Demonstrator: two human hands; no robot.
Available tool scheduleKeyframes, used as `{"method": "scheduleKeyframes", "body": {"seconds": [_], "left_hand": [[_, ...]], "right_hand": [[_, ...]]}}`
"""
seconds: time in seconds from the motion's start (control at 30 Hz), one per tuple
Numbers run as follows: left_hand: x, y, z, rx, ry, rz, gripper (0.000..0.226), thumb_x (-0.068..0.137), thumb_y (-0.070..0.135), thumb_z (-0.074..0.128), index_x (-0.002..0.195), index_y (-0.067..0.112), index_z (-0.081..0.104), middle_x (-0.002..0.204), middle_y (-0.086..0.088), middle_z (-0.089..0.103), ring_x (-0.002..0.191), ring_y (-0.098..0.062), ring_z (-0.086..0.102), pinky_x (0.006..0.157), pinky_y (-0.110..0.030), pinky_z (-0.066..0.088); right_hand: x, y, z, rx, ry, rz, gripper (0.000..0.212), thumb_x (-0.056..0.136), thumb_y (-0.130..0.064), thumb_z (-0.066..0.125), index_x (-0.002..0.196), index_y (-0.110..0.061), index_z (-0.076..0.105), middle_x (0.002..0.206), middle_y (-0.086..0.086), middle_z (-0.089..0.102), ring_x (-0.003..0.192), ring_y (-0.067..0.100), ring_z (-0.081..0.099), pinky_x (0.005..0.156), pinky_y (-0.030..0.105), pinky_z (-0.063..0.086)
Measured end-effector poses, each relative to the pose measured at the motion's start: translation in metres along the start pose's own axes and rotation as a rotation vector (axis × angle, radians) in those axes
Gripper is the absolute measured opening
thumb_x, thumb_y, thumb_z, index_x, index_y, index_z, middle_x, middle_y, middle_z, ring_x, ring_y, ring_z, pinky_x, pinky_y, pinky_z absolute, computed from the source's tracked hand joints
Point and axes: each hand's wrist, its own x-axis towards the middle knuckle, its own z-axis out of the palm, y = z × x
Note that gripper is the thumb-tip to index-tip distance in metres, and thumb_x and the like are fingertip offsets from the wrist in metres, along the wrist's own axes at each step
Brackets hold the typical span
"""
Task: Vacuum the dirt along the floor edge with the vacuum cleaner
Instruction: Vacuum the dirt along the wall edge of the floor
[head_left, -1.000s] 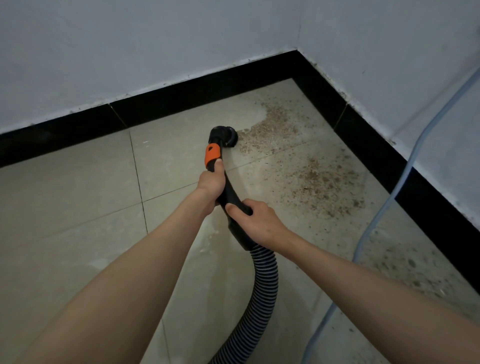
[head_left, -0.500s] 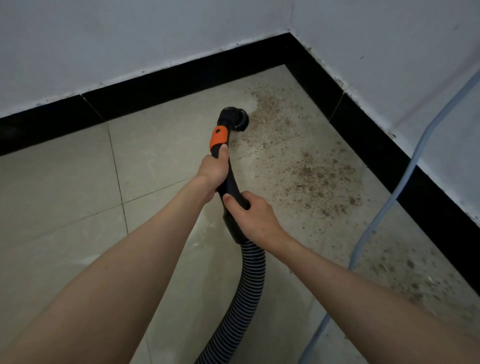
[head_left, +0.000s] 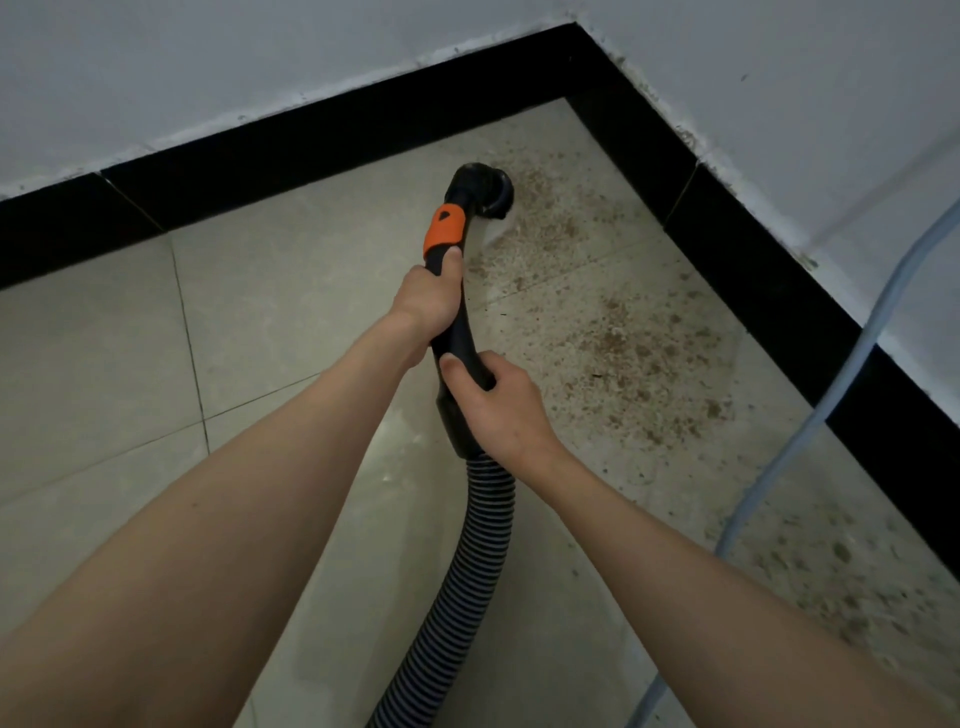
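A black vacuum handle (head_left: 460, 332) with an orange collar (head_left: 444, 231) ends in a round black nozzle (head_left: 485, 193) that sits on the floor at the left edge of the dirt. My left hand (head_left: 428, 301) grips the handle just below the orange collar. My right hand (head_left: 498, 410) grips it lower down, where the ribbed hose (head_left: 462, 587) begins. Brown dirt (head_left: 618, 332) is scattered over the tiles from the nozzle toward the right wall, and more dirt (head_left: 852, 587) lies along the black skirting at the lower right.
Black skirting (head_left: 322, 135) runs along both white walls and meets in a corner (head_left: 574, 62) at the top. A pale blue cable (head_left: 810, 410) hangs down the right wall and trails over the floor. Beige tiles (head_left: 104, 364) spread to the left.
The nozzle has moved forward toward the corner and farther into the dirt. Both hands went with it, and their grip is the same.
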Motion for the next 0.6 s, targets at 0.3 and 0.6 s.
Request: {"method": "scheduleKeyframes", "body": {"seconds": [0.3,0.6], "left_hand": [[0.004,-0.005,-0.018,-0.027,0.043,-0.03,0.054,0.098,0.049,0.033,0.125,0.004,0.046,0.103,-0.011,0.056,0.089,-0.026,0.056,0.084,-0.037,0.05],[-0.033,-0.041,-0.048,-0.173,0.093,-0.114,0.055,0.098,0.048,0.035,0.127,0.002,0.044,0.109,-0.016,0.058,0.097,-0.03,0.058,0.092,-0.043,0.051]], "right_hand": [[0.007,-0.009,0.009,-0.029,-0.062,-0.015,0.034,0.084,-0.057,0.055,0.069,-0.028,0.055,0.069,-0.008,0.062,0.067,0.011,0.063,0.058,0.028,0.047],[-0.03,-0.017,0.027,-0.156,-0.219,-0.022,0.034,0.085,-0.059,0.05,0.075,-0.026,0.054,0.076,-0.002,0.064,0.073,0.018,0.065,0.071,0.04,0.055]]}}
